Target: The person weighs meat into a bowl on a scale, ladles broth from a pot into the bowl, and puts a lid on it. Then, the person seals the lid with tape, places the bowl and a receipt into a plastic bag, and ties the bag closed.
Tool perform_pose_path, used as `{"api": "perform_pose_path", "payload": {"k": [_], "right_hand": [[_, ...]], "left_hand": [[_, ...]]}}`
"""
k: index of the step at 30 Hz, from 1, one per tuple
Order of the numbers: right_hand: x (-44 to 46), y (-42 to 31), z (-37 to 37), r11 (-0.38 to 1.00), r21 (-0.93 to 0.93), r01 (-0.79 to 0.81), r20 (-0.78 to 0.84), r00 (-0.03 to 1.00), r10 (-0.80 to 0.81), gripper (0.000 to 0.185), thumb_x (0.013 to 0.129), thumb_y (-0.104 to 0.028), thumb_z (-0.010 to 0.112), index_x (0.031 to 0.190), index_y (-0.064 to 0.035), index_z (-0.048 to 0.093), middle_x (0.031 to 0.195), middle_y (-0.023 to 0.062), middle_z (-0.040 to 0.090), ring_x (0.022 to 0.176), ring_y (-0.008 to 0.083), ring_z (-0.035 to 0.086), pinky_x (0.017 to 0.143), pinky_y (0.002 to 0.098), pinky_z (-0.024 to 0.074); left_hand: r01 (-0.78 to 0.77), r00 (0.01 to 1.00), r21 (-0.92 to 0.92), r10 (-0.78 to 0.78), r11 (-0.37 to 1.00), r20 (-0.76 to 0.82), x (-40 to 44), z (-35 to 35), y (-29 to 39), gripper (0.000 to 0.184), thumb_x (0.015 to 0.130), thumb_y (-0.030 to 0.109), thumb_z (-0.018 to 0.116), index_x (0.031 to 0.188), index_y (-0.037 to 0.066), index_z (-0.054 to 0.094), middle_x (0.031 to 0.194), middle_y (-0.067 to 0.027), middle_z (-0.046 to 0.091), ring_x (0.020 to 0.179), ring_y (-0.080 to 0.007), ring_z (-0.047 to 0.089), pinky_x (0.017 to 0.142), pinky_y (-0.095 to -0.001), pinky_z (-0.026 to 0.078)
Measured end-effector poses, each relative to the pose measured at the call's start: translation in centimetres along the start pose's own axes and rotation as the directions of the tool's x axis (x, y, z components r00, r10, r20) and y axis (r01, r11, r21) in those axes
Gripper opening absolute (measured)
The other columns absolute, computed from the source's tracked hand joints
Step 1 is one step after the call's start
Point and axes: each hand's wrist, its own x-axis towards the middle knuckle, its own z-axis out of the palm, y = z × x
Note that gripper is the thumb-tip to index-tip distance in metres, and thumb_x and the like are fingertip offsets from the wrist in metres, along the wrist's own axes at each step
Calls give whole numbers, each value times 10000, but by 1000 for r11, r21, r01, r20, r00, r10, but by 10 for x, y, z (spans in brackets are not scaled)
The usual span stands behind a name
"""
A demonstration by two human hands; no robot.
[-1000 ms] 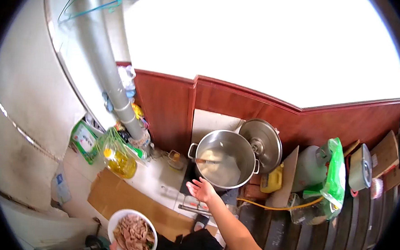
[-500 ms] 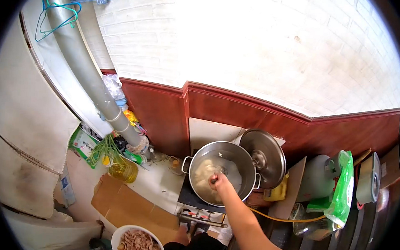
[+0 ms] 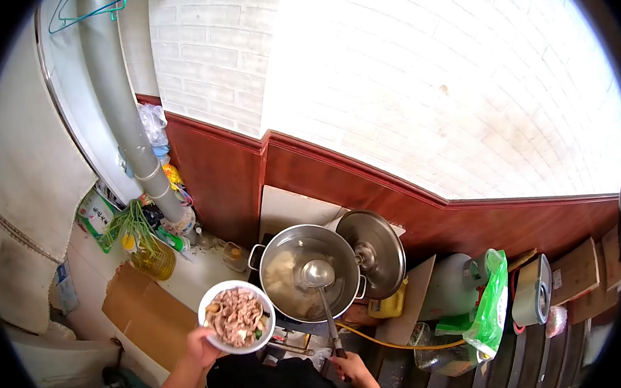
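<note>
The step in hand looks like scooping liquid: the right hand (image 3: 350,367) has its fingers wrapped round the dark grip of the ladle (image 3: 319,273), whose head sits over the cloudy liquid inside the pot (image 3: 301,233), though I cannot tell how full it is. The left hand (image 3: 203,346) pinches the near-left rim of the bowl (image 3: 270,318), which holds sliced meat (image 3: 237,313), just left of the pot. The next move would seem to call for keeping the ladle level and the bowl steady and close.
</note>
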Motion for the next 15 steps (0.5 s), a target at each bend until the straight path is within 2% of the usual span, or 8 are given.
{"api": "perform_pose_path", "payload": {"k": [1,3,6,7,8,11,15], "right_hand": [[-17,0,1,1000,6,1,-15,1000,-1,170,836,-141,611,758,-38,499,532,33,452,381,137,417,358,271,327],[-55,-3,3,999,40,2,-27,1000,0,151,838,-114,616,820,-41,484,532,20,432,379,124,399,346,261,311],[-122,-26,2,995,82,49,-12,999,-48,124,839,-98,592,899,-37,503,539,8,437,389,107,399,353,247,313],[-146,-34,2,993,69,95,-5,995,-95,108,845,-98,569,919,-38,520,554,0,459,403,92,409,363,230,320],[-164,-40,2,989,56,139,3,990,-140,107,851,-99,546,939,-38,537,569,-8,480,417,77,419,373,214,328],[-190,-47,3,985,45,167,-37,986,-165,112,861,-146,573,925,-71,518,485,-37,388,331,67,318,308,219,250],[-202,-54,4,987,69,145,-67,988,-140,134,842,-128,600,933,-70,520,503,-28,410,343,72,352,319,221,280]], "left_hand": [[3,999,1,-3,1000,45,17,-4,-3,676,693,123,504,1330,4,313,1295,-181,441,1177,-334,455,1002,-496,368],[113,991,-51,-109,992,71,58,-42,-12,587,702,76,503,1269,0,371,1241,-173,479,1120,-322,497,971,-474,408],[134,989,-23,-135,991,-62,113,-43,-24,488,699,-23,498,1182,9,431,1118,-144,524,1035,-288,536,906,-414,473],[113,993,38,-112,993,-23,131,-38,-29,496,695,-31,513,1181,32,436,1114,-138,526,1031,-281,535,899,-417,476],[108,993,92,-103,990,-60,148,-32,-36,481,696,-31,536,1164,49,457,1115,-131,527,1028,-280,532,894,-423,475],[225,972,80,-218,971,-92,195,-16,-61,442,731,52,622,1151,72,490,1107,-107,547,1057,-286,515,932,-473,433],[315,948,-21,-316,949,-30,225,3,-88,456,771,138,643,1190,81,474,1156,-94,535,1103,-282,499,957,-484,410]]}}
